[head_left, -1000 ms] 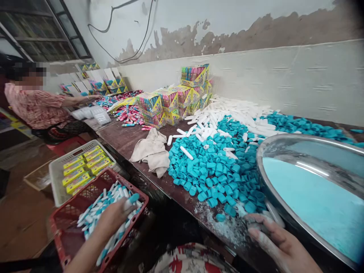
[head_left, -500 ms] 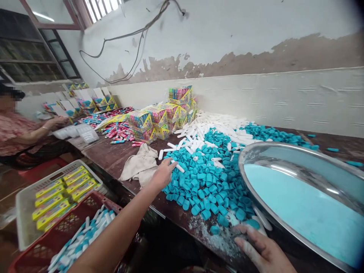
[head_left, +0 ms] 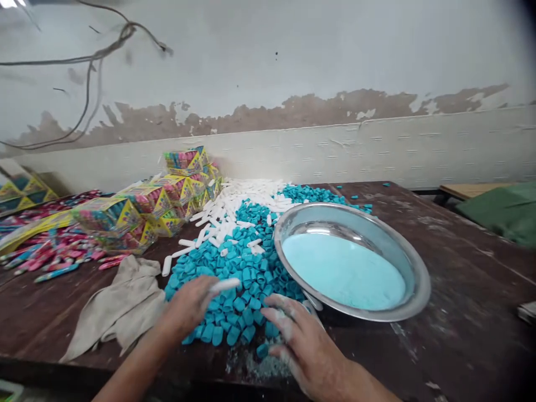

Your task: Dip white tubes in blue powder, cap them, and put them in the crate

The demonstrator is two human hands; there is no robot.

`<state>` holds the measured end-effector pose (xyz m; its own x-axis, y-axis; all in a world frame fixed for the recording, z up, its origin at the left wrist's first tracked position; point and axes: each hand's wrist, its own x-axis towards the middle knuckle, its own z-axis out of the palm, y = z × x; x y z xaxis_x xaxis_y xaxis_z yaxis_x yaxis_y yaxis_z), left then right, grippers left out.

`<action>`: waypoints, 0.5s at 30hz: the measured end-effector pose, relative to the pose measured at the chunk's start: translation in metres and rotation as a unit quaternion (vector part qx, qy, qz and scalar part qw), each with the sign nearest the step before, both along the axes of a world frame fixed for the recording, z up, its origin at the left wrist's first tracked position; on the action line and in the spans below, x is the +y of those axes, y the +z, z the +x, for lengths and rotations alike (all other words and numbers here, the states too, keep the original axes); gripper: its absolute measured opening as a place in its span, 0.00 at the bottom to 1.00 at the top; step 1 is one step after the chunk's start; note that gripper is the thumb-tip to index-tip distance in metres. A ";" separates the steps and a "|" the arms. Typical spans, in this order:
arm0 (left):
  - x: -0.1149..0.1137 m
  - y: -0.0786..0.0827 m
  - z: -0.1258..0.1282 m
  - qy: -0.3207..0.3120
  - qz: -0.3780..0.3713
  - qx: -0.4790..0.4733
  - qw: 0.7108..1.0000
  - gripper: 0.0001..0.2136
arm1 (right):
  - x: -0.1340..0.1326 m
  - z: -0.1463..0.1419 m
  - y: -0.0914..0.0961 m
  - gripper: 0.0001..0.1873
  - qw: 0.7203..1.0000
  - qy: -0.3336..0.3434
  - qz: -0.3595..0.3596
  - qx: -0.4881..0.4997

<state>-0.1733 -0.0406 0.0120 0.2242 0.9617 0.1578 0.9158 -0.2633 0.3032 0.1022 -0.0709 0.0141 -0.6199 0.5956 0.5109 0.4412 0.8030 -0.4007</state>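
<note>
My left hand rests on the near edge of a heap of turquoise plastic caps and pinches a white tube between its fingertips. My right hand, dusted with pale powder, lies beside it at the heap's front with fingers curled over caps; what it holds, if anything, is hidden. A wide metal basin with light blue powder inside stands just right of the heap. Several white tubes lie in a pile behind the caps.
A beige cloth lies left of my left hand on the dark wooden table. Stacked colourful boxes and loose pink and blue sticks fill the left. A green cloth lies far right. Spilled powder marks the front edge.
The view has swung right; the red crate and the other person are out of sight. My left hand picked a white tube from the heap and drew it toward my right hand.
</note>
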 end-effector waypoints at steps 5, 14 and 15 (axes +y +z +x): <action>-0.028 0.023 0.097 -0.112 -0.146 -0.151 0.971 0.09 | -0.004 0.007 -0.006 0.29 0.992 -0.015 0.095 -0.086; 0.005 0.019 0.157 -0.079 -0.263 -0.486 0.830 0.17 | 0.036 0.085 0.029 0.11 0.971 -0.116 -0.207 0.010; 0.010 0.016 0.159 -0.061 -0.242 -0.471 0.846 0.16 | 0.044 0.093 0.034 0.10 0.969 -0.117 -0.218 0.008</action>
<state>-0.0148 -0.0304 0.0278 0.3215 0.9432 -0.0840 0.1830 0.0252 0.9828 0.1956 -0.0265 0.0478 -0.4359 0.8805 0.1862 0.5823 0.4337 -0.6876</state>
